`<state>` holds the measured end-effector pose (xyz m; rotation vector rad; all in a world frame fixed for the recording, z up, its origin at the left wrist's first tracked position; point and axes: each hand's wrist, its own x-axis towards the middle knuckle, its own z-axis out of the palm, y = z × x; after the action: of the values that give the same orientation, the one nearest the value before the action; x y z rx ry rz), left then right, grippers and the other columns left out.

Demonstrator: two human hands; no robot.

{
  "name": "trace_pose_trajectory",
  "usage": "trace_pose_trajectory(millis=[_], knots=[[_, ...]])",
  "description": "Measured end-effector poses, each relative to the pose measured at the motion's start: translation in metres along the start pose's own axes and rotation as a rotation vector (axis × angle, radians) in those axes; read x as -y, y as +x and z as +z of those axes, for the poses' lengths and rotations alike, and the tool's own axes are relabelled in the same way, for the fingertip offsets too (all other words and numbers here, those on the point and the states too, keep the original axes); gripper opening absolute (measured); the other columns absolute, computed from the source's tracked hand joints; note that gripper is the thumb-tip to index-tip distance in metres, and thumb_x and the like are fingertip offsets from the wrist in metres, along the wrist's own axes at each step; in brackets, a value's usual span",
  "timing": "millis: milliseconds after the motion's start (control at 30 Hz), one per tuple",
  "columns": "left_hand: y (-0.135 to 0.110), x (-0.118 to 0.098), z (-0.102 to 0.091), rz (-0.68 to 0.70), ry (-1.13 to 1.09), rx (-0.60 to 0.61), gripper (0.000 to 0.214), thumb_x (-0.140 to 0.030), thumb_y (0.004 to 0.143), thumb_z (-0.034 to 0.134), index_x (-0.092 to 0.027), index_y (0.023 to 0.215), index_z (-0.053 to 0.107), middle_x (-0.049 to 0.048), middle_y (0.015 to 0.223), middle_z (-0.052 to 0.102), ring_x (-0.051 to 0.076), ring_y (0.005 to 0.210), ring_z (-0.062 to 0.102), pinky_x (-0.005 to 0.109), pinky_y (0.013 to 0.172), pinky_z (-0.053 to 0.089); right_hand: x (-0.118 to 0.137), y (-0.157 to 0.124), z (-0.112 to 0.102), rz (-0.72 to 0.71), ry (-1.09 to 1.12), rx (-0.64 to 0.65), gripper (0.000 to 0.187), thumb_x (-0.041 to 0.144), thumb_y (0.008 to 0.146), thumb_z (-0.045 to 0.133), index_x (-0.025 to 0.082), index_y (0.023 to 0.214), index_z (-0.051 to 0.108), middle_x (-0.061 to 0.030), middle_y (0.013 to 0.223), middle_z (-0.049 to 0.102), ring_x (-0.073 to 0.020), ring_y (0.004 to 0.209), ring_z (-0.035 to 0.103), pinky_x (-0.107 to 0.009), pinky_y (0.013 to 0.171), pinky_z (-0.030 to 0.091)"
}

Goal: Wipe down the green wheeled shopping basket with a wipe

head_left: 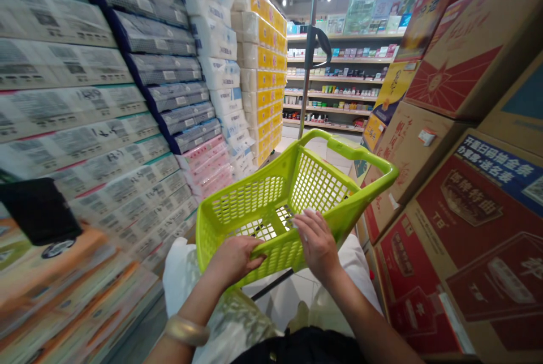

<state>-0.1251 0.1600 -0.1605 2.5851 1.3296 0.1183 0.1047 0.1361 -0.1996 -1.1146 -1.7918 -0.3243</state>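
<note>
A shop aisle runs up the frame's middle. Low centre, the left hand (232,259) curls its fingers over the near rim of a green basket (271,200); the right hand (316,242) lies spread on that rim, fingers reaching inside. Tissue packs (127,126) fill the left, cartons (458,194) the right, shelves (339,78) top centre.
</note>
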Motion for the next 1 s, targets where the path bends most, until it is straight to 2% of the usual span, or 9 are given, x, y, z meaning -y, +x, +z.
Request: trace_pose_trajectory(millis=[67, 133, 267, 367, 433, 633, 733, 867, 1000], knots=[[-0.001, 0.004, -0.002, 0.011, 0.015, -0.006, 0.018, -0.035, 0.087, 0.059, -0.026, 0.097, 0.072, 0.0031, 0.093, 0.074, 0.022, 0.090, 0.067, 0.028, 0.079, 0.046, -0.016, 0.005, -0.009, 0.054, -0.056, -0.064, 0.033, 0.014, 0.095, 0.046, 0.023, 0.120, 0.066, -0.0065, 0.113, 0.072, -0.0234, 0.120, 0.060, -0.048, 0.111, 0.040], [-0.003, 0.004, -0.006, 0.001, 0.055, -0.040, 0.023, -0.041, 0.084, 0.063, -0.026, 0.098, 0.073, 0.0046, 0.093, 0.074, 0.025, 0.092, 0.066, 0.035, 0.089, 0.045, -0.022, 0.008, -0.013, 0.082, -0.081, -0.095, 0.030, 0.016, 0.096, 0.047, 0.023, 0.117, 0.067, -0.0065, 0.110, 0.073, -0.0240, 0.117, 0.061, -0.049, 0.110, 0.040], [0.000, -0.010, -0.019, -0.053, 0.118, -0.169, 0.042, -0.053, 0.078, 0.068, -0.025, 0.108, 0.072, 0.0080, 0.098, 0.074, 0.030, 0.099, 0.063, 0.051, 0.104, 0.033, 0.001, 0.006, -0.003, 0.055, -0.025, -0.035, 0.029, 0.014, 0.096, 0.046, 0.022, 0.114, 0.067, -0.0060, 0.108, 0.073, -0.0225, 0.112, 0.063, -0.047, 0.109, 0.043], [0.014, -0.033, -0.025, -0.002, 0.081, -0.198, 0.045, -0.050, 0.079, 0.068, -0.023, 0.114, 0.068, 0.0081, 0.102, 0.072, 0.030, 0.103, 0.061, 0.047, 0.101, 0.038, 0.021, 0.003, 0.007, 0.025, 0.036, 0.029, 0.030, 0.014, 0.096, 0.045, 0.022, 0.117, 0.065, -0.0067, 0.108, 0.073, -0.0215, 0.111, 0.063, -0.046, 0.108, 0.044], [0.029, -0.047, -0.026, 0.006, 0.067, -0.179, 0.045, -0.045, 0.079, 0.069, -0.021, 0.117, 0.065, 0.0089, 0.104, 0.071, 0.029, 0.104, 0.061, 0.044, 0.097, 0.042, 0.021, 0.003, 0.007, 0.010, 0.054, 0.043, 0.031, 0.014, 0.096, 0.044, 0.022, 0.118, 0.065, -0.0066, 0.108, 0.073, -0.0212, 0.111, 0.063, -0.046, 0.107, 0.045], [0.063, -0.065, -0.010, 0.002, 0.070, -0.114, 0.036, -0.044, 0.083, 0.065, -0.019, 0.109, 0.066, 0.0116, 0.108, 0.070, 0.030, 0.104, 0.062, 0.042, 0.094, 0.046, -0.019, 0.007, -0.015, 0.075, -0.058, -0.121, 0.029, 0.014, 0.096, 0.047, 0.021, 0.115, 0.068, -0.0071, 0.110, 0.073, -0.0241, 0.116, 0.061, -0.049, 0.108, 0.042], [0.064, -0.066, -0.001, 0.006, 0.052, -0.068, 0.027, -0.040, 0.088, 0.059, -0.023, 0.107, 0.065, 0.0087, 0.107, 0.071, 0.028, 0.100, 0.065, 0.038, 0.088, 0.049, -0.018, 0.005, -0.015, 0.084, -0.070, -0.120, 0.029, 0.015, 0.096, 0.048, 0.021, 0.115, 0.068, -0.0075, 0.110, 0.073, -0.0241, 0.118, 0.061, -0.048, 0.109, 0.041], [0.057, -0.067, 0.003, -0.055, 0.067, -0.046, 0.027, -0.038, 0.093, 0.050, -0.020, 0.108, 0.065, 0.0106, 0.105, 0.072, 0.028, 0.097, 0.067, 0.037, 0.085, 0.051, -0.001, 0.001, -0.006, 0.007, -0.002, -0.019, 0.030, 0.012, 0.095, 0.047, 0.022, 0.116, 0.067, -0.0060, 0.110, 0.074, -0.0215, 0.118, 0.061, -0.044, 0.109, 0.042], [0.047, -0.068, 0.001, -0.034, 0.063, -0.037, 0.027, -0.033, 0.093, 0.051, -0.027, 0.116, 0.063, 0.0056, 0.106, 0.072, 0.027, 0.099, 0.067, 0.037, 0.086, 0.051, -0.015, 0.006, -0.023, -0.001, -0.066, -0.053, 0.028, 0.013, 0.095, 0.048, 0.021, 0.114, 0.067, -0.0052, 0.110, 0.074, -0.0218, 0.118, 0.061, -0.044, 0.110, 0.040]])
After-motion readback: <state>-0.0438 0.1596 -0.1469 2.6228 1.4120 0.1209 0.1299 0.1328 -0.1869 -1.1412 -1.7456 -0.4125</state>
